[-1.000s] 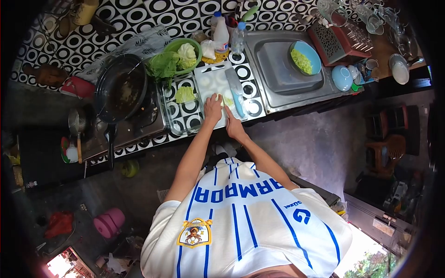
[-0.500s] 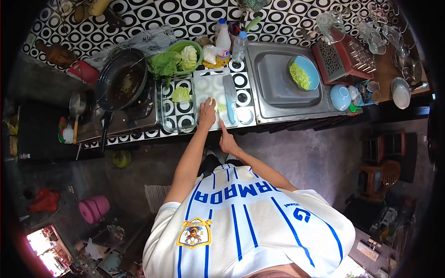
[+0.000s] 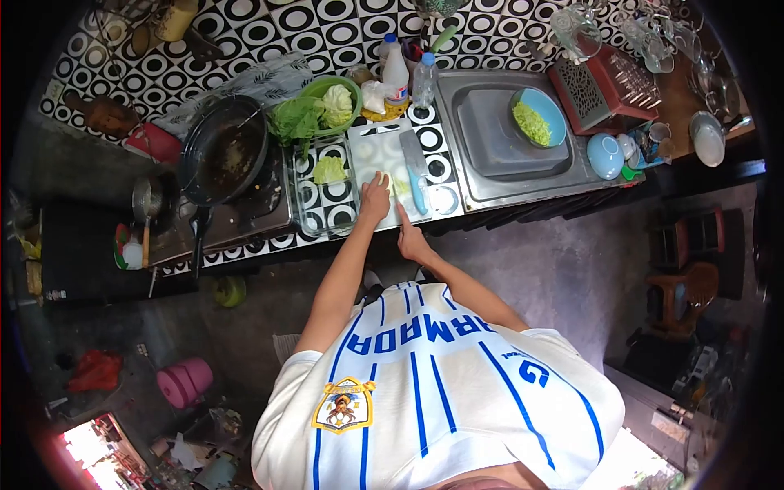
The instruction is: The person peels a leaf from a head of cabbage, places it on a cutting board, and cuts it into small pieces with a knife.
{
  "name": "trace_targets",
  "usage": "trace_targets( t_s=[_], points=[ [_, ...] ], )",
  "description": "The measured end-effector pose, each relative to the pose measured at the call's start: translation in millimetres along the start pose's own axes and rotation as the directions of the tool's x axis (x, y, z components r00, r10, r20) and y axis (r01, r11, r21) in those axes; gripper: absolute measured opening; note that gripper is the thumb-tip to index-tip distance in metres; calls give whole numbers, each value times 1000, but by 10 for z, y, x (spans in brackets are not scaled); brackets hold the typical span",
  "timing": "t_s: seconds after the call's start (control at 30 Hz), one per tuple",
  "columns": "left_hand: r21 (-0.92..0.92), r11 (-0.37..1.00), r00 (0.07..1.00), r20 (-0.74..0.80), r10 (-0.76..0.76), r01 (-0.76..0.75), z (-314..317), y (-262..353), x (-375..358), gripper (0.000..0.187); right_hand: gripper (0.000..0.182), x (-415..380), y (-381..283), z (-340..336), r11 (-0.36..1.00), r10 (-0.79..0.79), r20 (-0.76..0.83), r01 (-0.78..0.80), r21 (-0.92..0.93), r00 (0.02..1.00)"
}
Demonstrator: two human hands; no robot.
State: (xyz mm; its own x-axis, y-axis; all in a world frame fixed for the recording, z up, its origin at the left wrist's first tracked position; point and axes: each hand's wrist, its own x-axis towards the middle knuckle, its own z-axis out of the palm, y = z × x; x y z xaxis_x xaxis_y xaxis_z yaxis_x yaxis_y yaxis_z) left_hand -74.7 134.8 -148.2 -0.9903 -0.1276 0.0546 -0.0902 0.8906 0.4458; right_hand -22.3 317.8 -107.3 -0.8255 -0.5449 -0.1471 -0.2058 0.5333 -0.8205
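At eleven o'clock, the left hand (image 3: 374,198) steadies chopped greens (image 3: 400,188) on a white board (image 3: 377,151) — pinch unclear. Near twelve, the right hand (image 3: 412,242) grips a slim knife (image 3: 397,198) — apparently mid-slicing, needing fingertips clear.

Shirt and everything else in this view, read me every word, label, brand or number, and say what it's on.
"ARMADA", big blue letters, upside down, across the white shirt.
"zel", the end of a small word on the shirt near a blue logo; its start is unclear.
Crest on the shirt: banner lettering too small to read.
White bottle: label too blurred to read.
Dark panel at far left: tiny white mark, unreadable.
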Motion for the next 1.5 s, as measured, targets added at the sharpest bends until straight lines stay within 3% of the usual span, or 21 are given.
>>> trace_targets(
  t_s=[0.27,0.5,0.8,0.9,1.3,1.4,1.5],
  points=[
    [-43,994,994,56,-95,97,-242,252,-60,59,77,-175,47,40,999,52,-19,-52,4,998],
    [-45,997,998,30,-63,64,-215,180,-37,60,76,-346,2,27,998,54,-36,-53,29,998],
    [-30,996,994,82,-78,80,-343,254,-13,61,73,9,-120,38,989,148,-32,-147,30,988],
    [-24,998,995,75,-61,63,-359,254,-27,61,72,123,-97,79,996,82,-78,-79,45,994],
    [-62,996,998,-1,-63,63,-252,213,-45,62,69,74,-91,-112,994,104,-44,-105,-13,994],
    [-63,997,999,-6,-43,42,-285,209,-58,61,66,139,-144,-111,998,-36,-127,43,48,991],
    [-8,999,996,79,-49,49,-352,211,-18,60,64,216,-218,-128,998,56,-87,-53,42,995]
  ],
)
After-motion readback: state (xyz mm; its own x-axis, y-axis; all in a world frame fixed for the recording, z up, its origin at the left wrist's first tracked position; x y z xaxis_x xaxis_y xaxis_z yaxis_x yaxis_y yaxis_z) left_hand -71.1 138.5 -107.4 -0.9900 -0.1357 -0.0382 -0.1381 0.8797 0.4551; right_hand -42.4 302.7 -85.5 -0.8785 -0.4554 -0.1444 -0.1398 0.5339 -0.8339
